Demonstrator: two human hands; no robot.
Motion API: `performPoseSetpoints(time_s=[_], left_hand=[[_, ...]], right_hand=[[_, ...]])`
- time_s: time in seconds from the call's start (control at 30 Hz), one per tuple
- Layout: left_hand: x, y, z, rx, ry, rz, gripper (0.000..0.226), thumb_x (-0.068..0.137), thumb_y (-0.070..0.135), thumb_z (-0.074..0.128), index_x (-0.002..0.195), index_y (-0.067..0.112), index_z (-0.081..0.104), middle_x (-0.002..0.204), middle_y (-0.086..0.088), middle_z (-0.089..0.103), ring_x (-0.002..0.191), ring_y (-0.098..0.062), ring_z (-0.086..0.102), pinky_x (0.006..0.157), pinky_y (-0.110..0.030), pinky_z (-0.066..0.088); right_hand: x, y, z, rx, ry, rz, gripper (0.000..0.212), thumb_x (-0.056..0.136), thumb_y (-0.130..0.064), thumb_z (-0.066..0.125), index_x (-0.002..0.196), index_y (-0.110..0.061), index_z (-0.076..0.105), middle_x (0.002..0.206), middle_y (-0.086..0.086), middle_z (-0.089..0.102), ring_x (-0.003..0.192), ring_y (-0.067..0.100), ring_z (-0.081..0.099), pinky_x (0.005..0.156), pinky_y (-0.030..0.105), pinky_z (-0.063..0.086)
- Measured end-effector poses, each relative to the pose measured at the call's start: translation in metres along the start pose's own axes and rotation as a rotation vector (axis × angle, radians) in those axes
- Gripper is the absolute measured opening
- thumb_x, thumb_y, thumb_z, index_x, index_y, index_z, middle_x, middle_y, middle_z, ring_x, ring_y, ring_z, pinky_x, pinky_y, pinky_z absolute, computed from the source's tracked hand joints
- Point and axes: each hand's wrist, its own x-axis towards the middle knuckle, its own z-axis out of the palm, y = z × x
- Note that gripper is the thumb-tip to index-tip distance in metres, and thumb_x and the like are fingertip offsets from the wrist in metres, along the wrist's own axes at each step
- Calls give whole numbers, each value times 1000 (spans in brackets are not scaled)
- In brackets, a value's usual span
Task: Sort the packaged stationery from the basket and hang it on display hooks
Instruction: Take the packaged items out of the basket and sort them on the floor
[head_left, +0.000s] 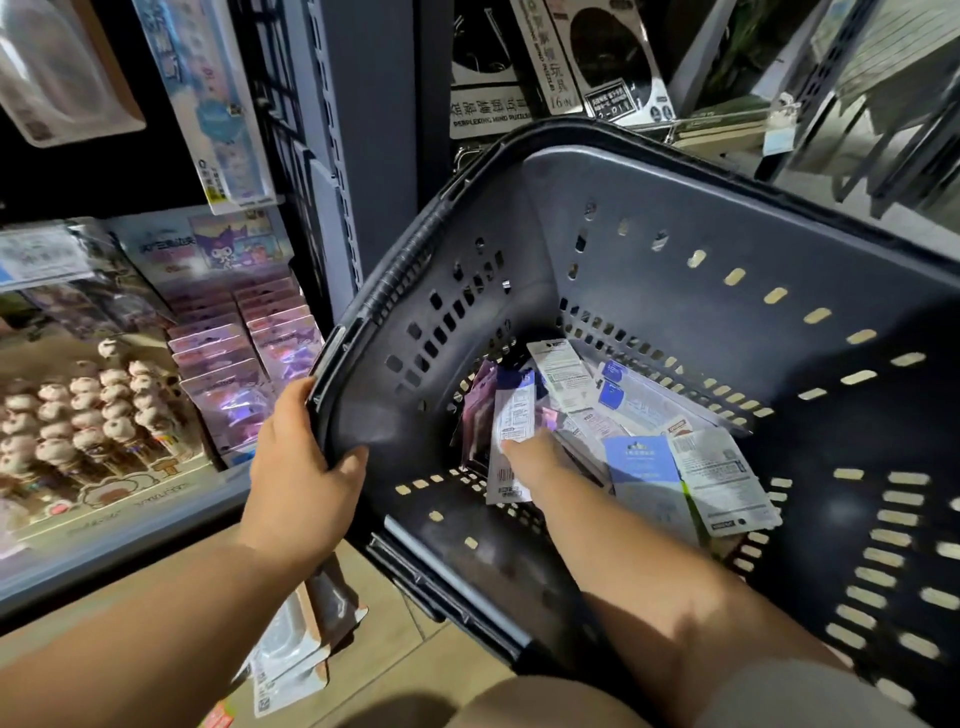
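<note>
Fingers of the right hand (531, 456) vanish among the stationery packets (719, 475) low in the tilted basket (675, 218), centre frame — pinching or not, I cannot tell — while the left hand (304, 467) curls round its rim.

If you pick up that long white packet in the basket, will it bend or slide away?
The long white packet under the right hand looks thin and flat, so it would probably flex a bit and feel light. Its glossy wrap may let it slip over the other packets.

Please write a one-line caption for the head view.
Left hand grips the basket rim; right hand reaches the stationery packets inside.
</note>
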Motion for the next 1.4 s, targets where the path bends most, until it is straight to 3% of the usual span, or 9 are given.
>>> performPoseSetpoints(time_s=[0.17, 0.33, 0.53, 0.73, 0.87, 0.93, 1.03, 1.2, 1.4], left_hand=[[6, -6, -2, 7, -14, 4, 63, 82, 10, 67, 131, 34, 36, 127, -4, 51, 119, -30, 50, 100, -55, 45], [2, -4, 0, 13, -15, 11, 64, 82, 9, 67, 131, 35, 34, 128, -5, 50, 120, -31, 49, 102, -56, 43], [1, -1, -1, -3, -17, -11, 67, 83, 10, 69, 131, 40, 33, 129, -5, 52, 121, -30, 49, 100, -56, 44], [-4, 7, 8, 28, 74, 21, 63, 81, 0, 69, 132, 22, 39, 121, -9, 55, 111, -31, 55, 97, -50, 46], [-4, 7, 8, 2, 72, 15, 63, 81, 0, 68, 129, 28, 39, 122, -7, 56, 111, -29, 55, 97, -53, 47], [-6, 11, 8, -7, 69, 8, 63, 81, 0, 68, 127, 32, 39, 120, -5, 57, 110, -29, 57, 96, -54, 48], [-7, 12, 9, -32, 70, 0, 64, 82, -1, 68, 130, 28, 38, 121, -4, 57, 111, -29, 57, 96, -52, 48], [-9, 12, 10, -44, 66, -2, 64, 82, -2, 68, 133, 23, 38, 123, -5, 55, 113, -28, 55, 93, -46, 48], [-13, 17, 12, -3, 83, 21, 64, 82, -4, 67, 137, 16, 39, 117, -2, 53, 105, -20, 51, 91, -37, 43]], right_hand=[[-7, 6, -26, -89, 74, -88, 48, 91, -16, 64, 130, -12, 36, 121, 3, 57, 100, 27, 56, 74, 28, 43], [2, 27, -85, -426, 114, -199, 35, 89, -27, 64, 122, -16, 61, 120, 9, 66, 103, 29, 63, 79, 29, 48], [5, 72, -147, -552, 211, -87, 29, 91, -29, 56, 112, -10, 63, 108, 15, 66, 92, 29, 62, 75, 33, 50], [9, 85, -173, -793, 326, -116, 31, 87, -38, 55, 110, -20, 66, 112, 8, 66, 104, 31, 61, 83, 34, 52], [13, 83, -182, -991, 394, -129, 42, 88, -49, 53, 115, -20, 67, 123, 6, 55, 118, 27, 43, 96, 39, 37], [14, 87, -184, -982, 395, -76, 51, 85, -57, 55, 119, -19, 64, 130, 6, 47, 122, 28, 37, 99, 41, 34], [15, 94, -184, -805, 356, 36, 67, 77, -61, 66, 121, -11, 59, 128, 7, 41, 114, 30, 48, 96, 38, 43], [1, 101, -178, -560, 410, 34, 93, 61, -49, 84, 129, -18, 28, 121, 13, 53, 112, 32, 56, 93, 41, 46], [-5, 89, -183, -539, 358, 25, 111, 68, -34, 86, 145, -20, 7, 119, 13, 61, 108, 33, 61, 83, 35, 49]])
